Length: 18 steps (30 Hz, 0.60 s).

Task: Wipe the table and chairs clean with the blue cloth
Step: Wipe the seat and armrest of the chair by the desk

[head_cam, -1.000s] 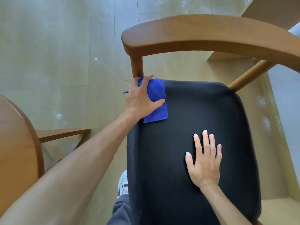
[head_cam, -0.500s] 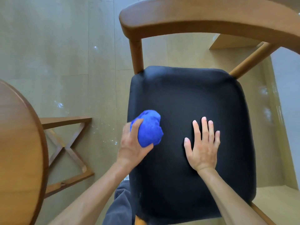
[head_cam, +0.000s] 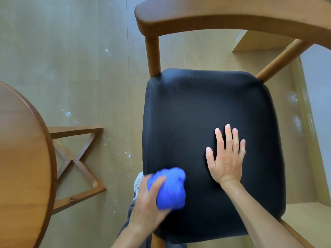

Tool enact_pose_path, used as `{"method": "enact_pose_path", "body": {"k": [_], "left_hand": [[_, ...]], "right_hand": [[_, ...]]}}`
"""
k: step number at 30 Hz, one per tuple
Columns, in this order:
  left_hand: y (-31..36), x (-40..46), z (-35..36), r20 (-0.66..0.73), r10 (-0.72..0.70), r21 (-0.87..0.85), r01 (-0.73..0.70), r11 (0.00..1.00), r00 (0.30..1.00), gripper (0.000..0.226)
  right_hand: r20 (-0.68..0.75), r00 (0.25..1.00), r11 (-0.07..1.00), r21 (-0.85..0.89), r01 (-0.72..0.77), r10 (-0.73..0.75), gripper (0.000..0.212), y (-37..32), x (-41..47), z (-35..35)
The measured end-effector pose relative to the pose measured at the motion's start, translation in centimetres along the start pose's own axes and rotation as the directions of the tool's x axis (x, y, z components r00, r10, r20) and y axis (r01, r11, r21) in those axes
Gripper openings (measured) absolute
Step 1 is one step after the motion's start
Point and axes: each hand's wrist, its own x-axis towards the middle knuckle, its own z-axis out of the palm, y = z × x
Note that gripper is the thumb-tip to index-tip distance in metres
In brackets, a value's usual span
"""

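While right hand [head_cam: 226,159] rests, left hand [head_cam: 149,203] grips blue cloth [head_cam: 170,188].

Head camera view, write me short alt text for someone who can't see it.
Seen from above, a person's left hand grips a bunched blue cloth at the near left edge of a chair's black seat, while the right hand lies flat on the seat. A round wooden table edges in at left.

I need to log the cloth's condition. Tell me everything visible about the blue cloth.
The blue cloth is a vivid blue, soft-looking fabric bunched into a rounded wad, slightly blurred. The left hand grips it from its left side, fingers curled around it. It sits at the near left part of the black chair seat.
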Motion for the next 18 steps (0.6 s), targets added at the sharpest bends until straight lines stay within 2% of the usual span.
{"method": "enact_pose_path", "body": {"k": [1,2,4,6,11,14,17,18], "left_hand": [[0.2,2.6,0.1,-0.113,-0.020,0.010,0.022,1.000,0.993,0.069],[0.8,5.6,-0.1,-0.170,-0.024,0.026,0.029,0.999,0.985,0.073],[2.1,12.9,-2.4,-0.227,-0.090,-0.052,0.080,0.995,0.970,0.072],[3.3,19.0,-4.7,-0.310,-0.142,-0.053,0.132,0.990,0.940,0.073],[2.9,24.4,-7.1,-0.226,-0.175,-0.056,0.167,0.984,0.958,0.071],[2.1,21.7,-6.7,-0.212,-0.143,-0.059,0.133,0.989,0.967,0.068],[1.4,16.3,-5.4,-0.128,-0.114,-0.087,0.103,0.991,0.985,0.068],[0.7,13.9,-4.7,-0.100,-0.066,-0.083,0.058,0.995,0.993,0.071]], "right_hand": [[0.002,1.000,1.000,-0.001,-0.002,0.002,0.063,0.0,0.0,0.0],[0.005,1.000,1.000,-0.002,-0.005,0.005,0.063,-0.1,0.0,-0.1],[0.008,1.000,1.000,-0.005,-0.005,0.005,0.063,-0.1,0.0,-0.1],[0.005,1.000,1.000,0.000,-0.006,0.006,0.063,-0.1,0.0,-0.1],[-0.011,1.000,1.000,0.010,0.002,-0.001,0.063,0.1,0.2,0.1],[-0.014,1.000,1.000,0.009,0.003,-0.003,0.063,0.1,0.0,0.2],[-0.003,1.000,1.000,0.008,0.006,-0.006,0.063,0.1,0.1,0.2],[0.007,1.000,1.000,0.009,0.003,-0.003,0.063,0.1,0.1,0.2]]}}
